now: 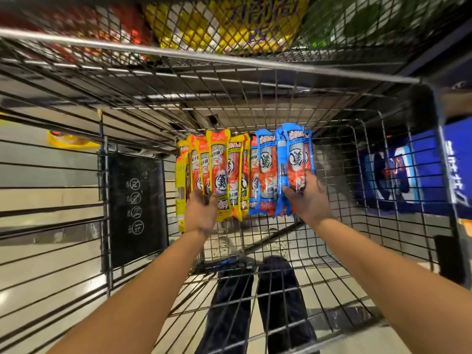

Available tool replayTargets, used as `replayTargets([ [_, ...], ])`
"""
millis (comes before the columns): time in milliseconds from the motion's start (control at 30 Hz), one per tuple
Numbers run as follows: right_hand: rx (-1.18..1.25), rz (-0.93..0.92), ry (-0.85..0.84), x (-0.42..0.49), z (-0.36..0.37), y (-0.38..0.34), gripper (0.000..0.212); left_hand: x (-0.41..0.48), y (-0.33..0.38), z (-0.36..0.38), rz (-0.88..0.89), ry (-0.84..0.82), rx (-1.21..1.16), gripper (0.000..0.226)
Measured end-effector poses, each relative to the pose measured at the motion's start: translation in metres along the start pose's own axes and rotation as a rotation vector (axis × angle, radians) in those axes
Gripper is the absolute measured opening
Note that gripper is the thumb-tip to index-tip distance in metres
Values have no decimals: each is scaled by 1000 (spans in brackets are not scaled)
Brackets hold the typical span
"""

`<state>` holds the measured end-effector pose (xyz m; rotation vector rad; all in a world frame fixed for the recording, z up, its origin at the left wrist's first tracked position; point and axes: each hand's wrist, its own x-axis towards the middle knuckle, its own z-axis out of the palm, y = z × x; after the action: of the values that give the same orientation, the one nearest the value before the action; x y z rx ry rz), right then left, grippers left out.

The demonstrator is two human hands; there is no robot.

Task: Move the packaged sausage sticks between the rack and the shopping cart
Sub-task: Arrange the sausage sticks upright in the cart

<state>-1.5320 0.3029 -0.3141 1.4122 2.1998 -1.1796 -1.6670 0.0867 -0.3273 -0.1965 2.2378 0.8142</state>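
I am looking down into the grey wire-mesh shopping cart [255, 98], and the packaged sausage sticks lie flat on its floor near the far wall, in two bunches side by side. The yellow plastic sausage-stick packs [221, 159] overlap one another toward the cart's left side, and the blue plastic sausage-stick packs [267, 159] touch them on the cart's right side. My left hand [201, 213] is on the near ends of the yellow packs, fingers curled close together over them. My right hand [309, 203] grips the rightmost blue pack, with the thumb on one edge and the fingers [312, 180] wrapped over the other. A black plastic flap with white pictograms [138, 208] hangs on the cart's left wall. Beyond the cart's far rim, the store rack [229, 24] holds blurred yellow snack bags.
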Motion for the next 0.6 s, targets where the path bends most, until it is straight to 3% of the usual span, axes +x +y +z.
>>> replayTargets([
  [133, -97, 26, 51, -11, 1, -1, 69, -7, 5, -7, -22, -24, -10, 44],
  [267, -134, 120, 60, -30, -12, -12, 52, -23, 17, -17, -51, -95, -44, 14],
  [367, -139, 71, 6, -58, -32, -20, 43, -40, 32, -28, -67, -187, -209, 25],
  [533, -18, 81, -70, -116, -75, -34, 30, -103, 69, -56, -47, -351, -124, 6],
  [600, -2, 97, -65, -145, -96, -37, 28, -128, 77, -70, -8, -385, -84, 10],
])
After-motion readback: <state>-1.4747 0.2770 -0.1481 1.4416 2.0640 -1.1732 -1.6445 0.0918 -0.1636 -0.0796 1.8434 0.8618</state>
